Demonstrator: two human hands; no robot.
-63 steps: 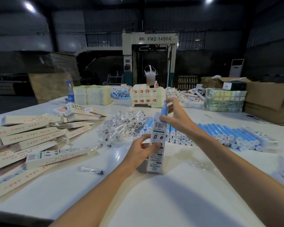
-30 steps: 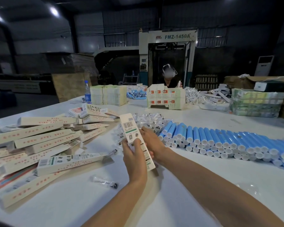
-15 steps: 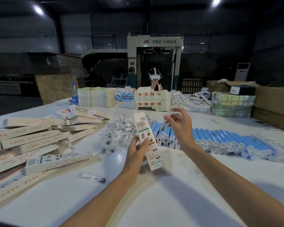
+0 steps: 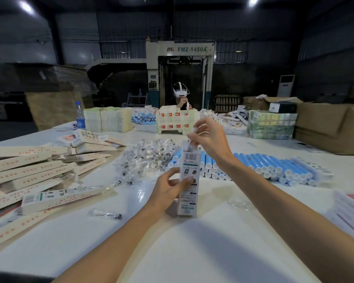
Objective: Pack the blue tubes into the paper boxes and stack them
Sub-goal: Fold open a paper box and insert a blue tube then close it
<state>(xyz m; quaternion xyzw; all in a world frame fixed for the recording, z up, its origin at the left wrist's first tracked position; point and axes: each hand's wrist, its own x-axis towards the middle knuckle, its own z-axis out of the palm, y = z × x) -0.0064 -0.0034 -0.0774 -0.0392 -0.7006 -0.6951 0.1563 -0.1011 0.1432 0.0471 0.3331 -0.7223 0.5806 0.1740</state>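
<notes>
On the white table [image 4: 192, 252], the left hand [image 4: 168, 190] curls round the middle of a box [image 4: 189, 160]. The box stands upright on its end, its top open. Just above its mouth, the right hand [image 4: 209, 139] pinches a small pale item [image 4: 193, 132] between thumb and fingertips; it is too blurred to identify. Behind the box, blue tubes [image 4: 264, 166] lie stacked in a long row, beside a heap of clear packets [image 4: 147, 156]. A pile of boxes [image 4: 29, 170] sprawls at left. Across the table sits a person [image 4: 181, 97] in a white headset.

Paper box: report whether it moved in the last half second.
Yes. The paper box tipped from leaning left to upright, top swinging toward the blue tubes.
</notes>
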